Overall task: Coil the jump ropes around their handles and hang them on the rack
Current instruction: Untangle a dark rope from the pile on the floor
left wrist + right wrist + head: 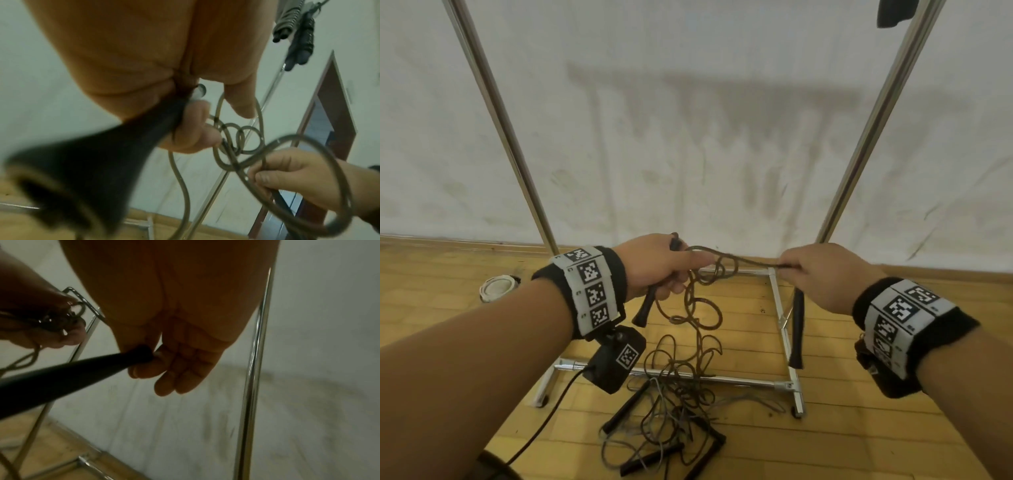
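My left hand (671, 270) grips one black handle (645, 305) of a brown jump rope (700, 308), with the handle's butt pointing down. The rope runs tangled in small loops (236, 139) from that hand across to my right hand (792, 270). My right hand pinches the top end of the rope's other black handle (139, 353), which hangs below it (796, 329). The rest of the rope drops in coils to the floor. Both hands are at waist height in front of the chrome rack (873, 120).
A heap of more ropes and black handles (671, 421) lies on the wooden floor across the rack's base bar (739, 378). Two coiled ropes (298, 32) hang on the rack above. A tape roll (496, 287) sits by the left pole (517, 154).
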{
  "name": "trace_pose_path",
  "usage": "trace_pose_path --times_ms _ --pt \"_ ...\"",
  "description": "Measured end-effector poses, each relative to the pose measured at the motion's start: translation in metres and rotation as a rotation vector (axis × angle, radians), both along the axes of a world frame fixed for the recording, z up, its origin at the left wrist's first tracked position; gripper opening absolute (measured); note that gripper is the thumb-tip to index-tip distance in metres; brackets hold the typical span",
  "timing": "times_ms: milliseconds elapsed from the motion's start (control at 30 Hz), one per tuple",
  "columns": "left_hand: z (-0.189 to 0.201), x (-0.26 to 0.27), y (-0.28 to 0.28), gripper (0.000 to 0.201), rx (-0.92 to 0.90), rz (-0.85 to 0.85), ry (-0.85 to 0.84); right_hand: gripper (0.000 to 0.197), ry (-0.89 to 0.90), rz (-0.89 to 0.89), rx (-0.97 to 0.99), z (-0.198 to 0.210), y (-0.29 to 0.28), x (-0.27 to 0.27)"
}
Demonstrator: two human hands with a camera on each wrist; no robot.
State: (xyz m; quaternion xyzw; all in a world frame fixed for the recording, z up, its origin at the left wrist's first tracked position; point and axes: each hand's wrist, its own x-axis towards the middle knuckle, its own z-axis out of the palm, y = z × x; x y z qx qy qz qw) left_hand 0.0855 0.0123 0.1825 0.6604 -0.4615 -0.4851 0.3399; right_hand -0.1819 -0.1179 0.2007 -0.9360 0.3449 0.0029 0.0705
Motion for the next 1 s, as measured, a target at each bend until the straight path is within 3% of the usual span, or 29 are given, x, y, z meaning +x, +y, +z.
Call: trace_pose_path --times_ms 100,167,233,300,367,433,500,567,633,667,767,833,933,1000 --pt "-0.002 0.010 0.002 0.024 0.017 -0.059 0.143 0.025 -0.204 -0.152 0.090 -0.003 -0.007 -0.003" --pt "-0.004 0.016 0.003 0.012 0.026 -0.018 0.028 0.029 -0.232 -0.268 0.082 -0.004 -0.016 -0.011" --pt "-0.007 0.019 0.003 0.020 0.001 0.085 -0.141 0.031 -0.120 -0.349 0.036 -0.004 -0.024 -0.020" --pt "-0.007 0.017 0.000 0.029 -0.043 0.173 -0.228 0.033 0.120 -0.378 0.039 -0.006 -0.025 -0.027" --pt "-0.003 0.009 -0.001 0.032 -0.082 0.186 -0.268 0.033 0.344 -0.322 0.102 -0.007 -0.019 -0.029" --pt "0.001 -0.003 -0.001 0.031 -0.105 0.155 -0.261 0.037 0.377 -0.182 0.229 -0.005 -0.011 -0.025" --pt "0.004 -0.016 -0.003 0.033 -0.119 0.102 -0.243 0.054 0.189 -0.051 0.377 -0.001 -0.001 -0.015" --pt "0.005 -0.029 -0.004 0.034 -0.125 0.037 -0.195 0.063 -0.128 -0.042 0.575 0.005 0.015 0.001" --pt "0.006 -0.041 -0.005 0.036 -0.137 -0.004 -0.143 0.069 -0.311 -0.064 0.699 0.007 0.033 0.017" --pt "0.007 -0.044 -0.005 0.036 -0.145 -0.015 -0.129 0.065 -0.328 -0.050 0.683 0.004 0.040 0.023" --pt "0.007 -0.045 -0.007 0.036 -0.168 -0.020 -0.115 0.025 -0.264 0.010 0.555 -0.004 0.051 0.029" --pt "0.008 -0.041 -0.007 0.038 -0.186 0.016 -0.106 0.013 -0.235 -0.019 0.550 -0.006 0.050 0.026" --pt "0.011 -0.031 -0.004 0.041 -0.198 0.057 -0.116 0.015 -0.294 -0.103 0.525 -0.007 0.041 0.023" --pt "0.013 -0.025 -0.003 0.044 -0.172 0.087 -0.255 0.024 -0.306 -0.099 0.395 -0.004 0.029 0.019"
